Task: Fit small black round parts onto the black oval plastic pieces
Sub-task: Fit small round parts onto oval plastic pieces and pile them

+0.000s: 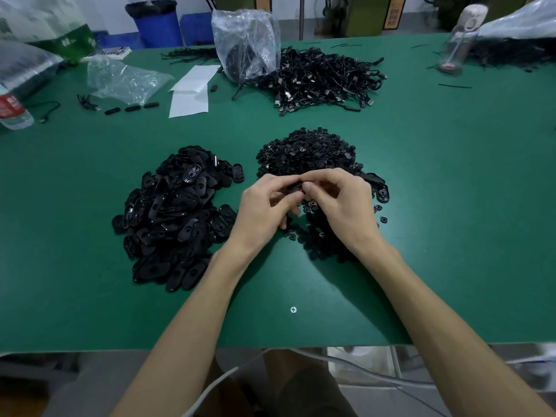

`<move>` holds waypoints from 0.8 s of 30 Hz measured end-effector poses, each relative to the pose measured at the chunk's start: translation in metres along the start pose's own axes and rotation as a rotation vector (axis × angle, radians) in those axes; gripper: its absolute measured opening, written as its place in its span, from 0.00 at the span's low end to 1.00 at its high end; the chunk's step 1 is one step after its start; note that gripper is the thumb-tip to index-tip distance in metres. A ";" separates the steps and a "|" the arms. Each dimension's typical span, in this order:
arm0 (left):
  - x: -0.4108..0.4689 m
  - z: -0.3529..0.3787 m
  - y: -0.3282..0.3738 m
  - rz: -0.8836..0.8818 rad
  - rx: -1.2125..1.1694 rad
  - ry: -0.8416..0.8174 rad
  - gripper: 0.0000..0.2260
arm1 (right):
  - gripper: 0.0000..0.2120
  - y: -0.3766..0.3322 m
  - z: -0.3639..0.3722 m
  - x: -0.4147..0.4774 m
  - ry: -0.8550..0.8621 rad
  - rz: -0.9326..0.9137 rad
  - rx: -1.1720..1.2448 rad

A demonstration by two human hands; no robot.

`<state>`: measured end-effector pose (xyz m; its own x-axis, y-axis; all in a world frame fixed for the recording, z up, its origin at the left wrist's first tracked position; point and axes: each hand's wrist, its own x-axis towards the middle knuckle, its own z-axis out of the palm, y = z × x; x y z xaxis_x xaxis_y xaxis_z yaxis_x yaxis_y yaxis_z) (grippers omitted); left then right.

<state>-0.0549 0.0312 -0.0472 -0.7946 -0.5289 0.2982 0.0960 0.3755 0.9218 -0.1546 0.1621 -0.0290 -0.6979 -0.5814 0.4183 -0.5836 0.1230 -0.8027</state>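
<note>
A heap of black oval plastic pieces (174, 218) lies on the green table to the left. A heap of small black round parts (307, 152) lies in the middle, partly hidden by my hands. My left hand (264, 206) and my right hand (340, 200) meet above the round parts. Together they hold one black oval piece (290, 188) between curled fingers. My right thumb and forefinger pinch at its end. Whether a round part sits under those fingertips is hidden. A few oval pieces (380, 188) lie just right of my right hand.
A tangle of black cables with metal plugs (328, 79) and a clear plastic bag (243, 43) sit at the back. White paper (189, 91), another bag (123, 79) and a water bottle (13, 109) lie back left. A screw (293, 310) sits near the table's front edge.
</note>
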 end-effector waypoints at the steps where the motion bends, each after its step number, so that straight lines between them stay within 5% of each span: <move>1: 0.000 0.001 -0.001 0.020 0.034 0.026 0.08 | 0.08 0.000 0.000 0.000 -0.009 0.019 0.028; 3: 0.000 -0.001 -0.002 0.022 0.047 0.043 0.04 | 0.10 0.001 0.000 0.000 -0.040 0.055 0.087; 12: 0.000 -0.002 0.000 -0.103 -0.181 0.068 0.14 | 0.07 0.004 0.000 0.005 -0.020 0.128 0.473; 24: -0.001 -0.004 -0.004 -0.108 -0.124 0.078 0.15 | 0.05 0.009 -0.002 0.006 -0.007 0.283 0.620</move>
<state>-0.0522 0.0274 -0.0500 -0.7556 -0.6207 0.2094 0.0896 0.2187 0.9717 -0.1651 0.1618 -0.0330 -0.7847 -0.6000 0.1556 -0.0320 -0.2115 -0.9769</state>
